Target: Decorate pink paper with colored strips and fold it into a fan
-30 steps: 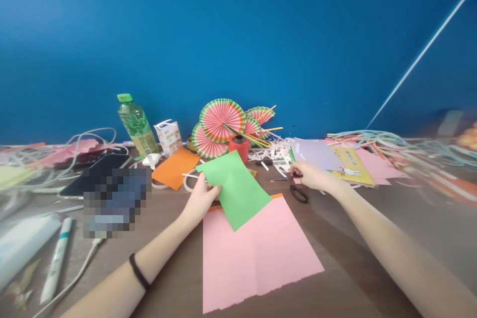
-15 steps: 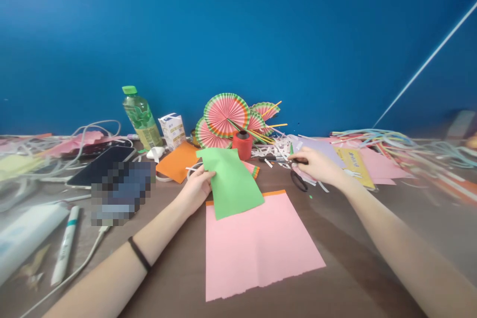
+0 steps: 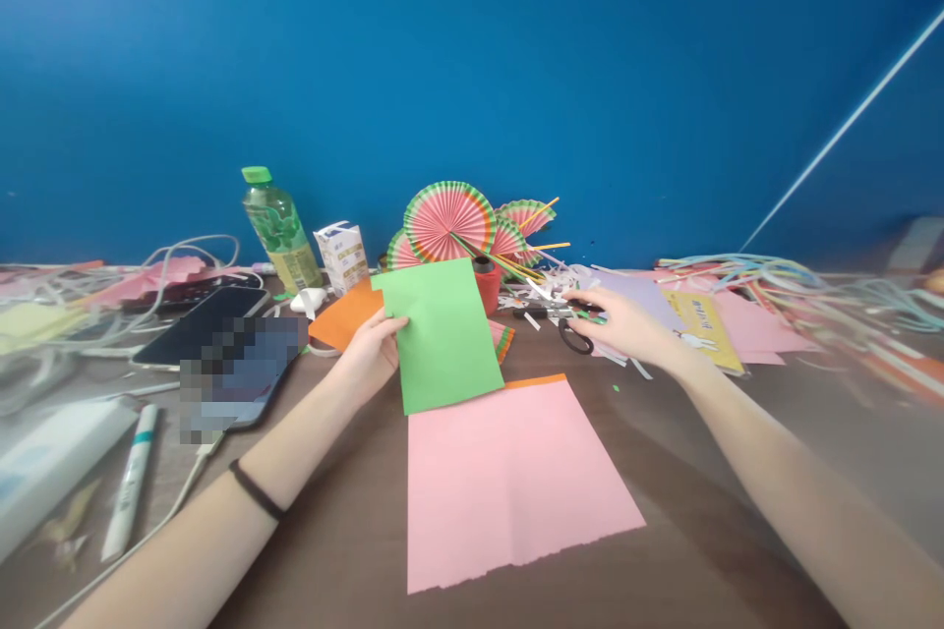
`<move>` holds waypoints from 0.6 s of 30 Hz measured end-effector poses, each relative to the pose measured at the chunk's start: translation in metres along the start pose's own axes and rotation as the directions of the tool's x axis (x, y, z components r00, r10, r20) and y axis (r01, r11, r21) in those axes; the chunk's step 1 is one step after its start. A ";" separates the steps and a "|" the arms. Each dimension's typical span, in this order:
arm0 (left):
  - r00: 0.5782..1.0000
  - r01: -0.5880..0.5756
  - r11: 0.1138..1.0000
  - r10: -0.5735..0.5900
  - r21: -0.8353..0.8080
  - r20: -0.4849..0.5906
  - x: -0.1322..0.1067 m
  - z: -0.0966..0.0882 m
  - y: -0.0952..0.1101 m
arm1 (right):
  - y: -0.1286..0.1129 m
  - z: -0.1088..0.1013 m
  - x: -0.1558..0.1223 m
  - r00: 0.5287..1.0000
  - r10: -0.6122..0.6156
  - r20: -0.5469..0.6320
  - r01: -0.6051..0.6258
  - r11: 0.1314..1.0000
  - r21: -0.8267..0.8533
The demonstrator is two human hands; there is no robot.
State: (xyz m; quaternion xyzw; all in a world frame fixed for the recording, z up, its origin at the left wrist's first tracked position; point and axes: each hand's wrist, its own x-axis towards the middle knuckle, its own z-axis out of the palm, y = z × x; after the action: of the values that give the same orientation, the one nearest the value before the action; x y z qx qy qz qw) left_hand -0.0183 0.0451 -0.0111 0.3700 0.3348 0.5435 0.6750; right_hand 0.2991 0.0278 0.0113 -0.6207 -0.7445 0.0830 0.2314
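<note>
My left hand (image 3: 373,354) pinches the left edge of a green paper sheet (image 3: 446,339) between thumb and fingers and holds it raised. The sheet overlaps the top of a pink paper sheet (image 3: 508,482), which lies flat with an orange strip along its far edge and a ragged near edge. At the right, my right hand (image 3: 619,319) has its fingers closed around one black handle of a pair of scissors (image 3: 575,337). Their blades point left over white paper scraps (image 3: 532,295). A small green scrap (image 3: 601,317) shows by the fingers.
Behind the green sheet stand pleated pink-and-green paper fans (image 3: 449,224) and a red spool (image 3: 487,287). A bottle (image 3: 280,231), a carton (image 3: 343,256), phones (image 3: 203,326) and a marker (image 3: 131,482) are on the left. Paper strips (image 3: 767,280) and a yellow packet (image 3: 704,329) are on the right.
My left hand has moved up and left, lifting and straightening the green sheet. The scissors have turned and shifted slightly left at my right hand.
</note>
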 end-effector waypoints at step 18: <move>0.998 0.004 0.998 -0.001 0.055 -0.059 -0.002 -0.001 -0.001 | 0.002 -0.006 -0.005 0.842 0.193 0.504 -0.515 0.566 0.643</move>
State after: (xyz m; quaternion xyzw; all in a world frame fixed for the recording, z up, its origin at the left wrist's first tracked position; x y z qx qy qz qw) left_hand -0.0191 0.0428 -0.0126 0.3719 0.3701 0.5438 0.6550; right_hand 0.3039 0.0224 0.0146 -0.5759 -0.5257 0.5501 0.2989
